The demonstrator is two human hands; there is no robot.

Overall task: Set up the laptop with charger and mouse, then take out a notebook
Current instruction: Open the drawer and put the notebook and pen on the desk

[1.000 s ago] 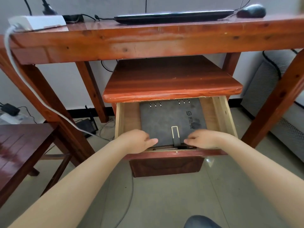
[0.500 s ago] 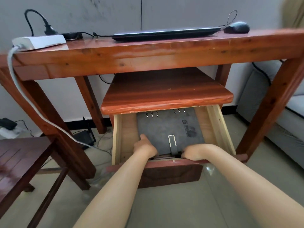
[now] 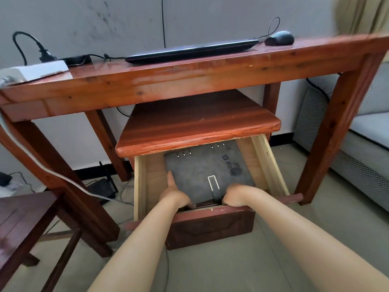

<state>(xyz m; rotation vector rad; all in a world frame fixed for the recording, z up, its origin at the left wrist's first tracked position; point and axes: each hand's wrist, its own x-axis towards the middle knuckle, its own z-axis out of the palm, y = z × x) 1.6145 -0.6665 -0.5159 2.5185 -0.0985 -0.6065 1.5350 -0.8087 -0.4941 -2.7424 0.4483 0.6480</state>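
A dark grey ring-bound notebook (image 3: pixel 205 169) lies flat in the open wooden drawer (image 3: pixel 271 165) under the small stand. My left hand (image 3: pixel 173 193) grips its near left corner, thumb on the cover and fingers curled under the edge. At the near right edge my right hand (image 3: pixel 236 194) holds on with its fingers tucked underneath. On the desk (image 3: pixel 189 81) above lie the closed black laptop (image 3: pixel 191 50), the black mouse (image 3: pixel 279 37) to its right, and the charger brick (image 3: pixel 76 59) with its cable to the left.
A white power strip (image 3: pixel 35 70) sits on the desk's left end, its cable hanging down. A dark wooden chair (image 3: pixel 23 220) stands at the lower left. A grey sofa (image 3: pixel 362 127) is at the right. A router and cables lie on the floor behind the desk leg.
My view has pulled back and tilted up. My left hand has slid onto the notebook's left corner with its thumb on the cover; both hands now curl under its near edge.
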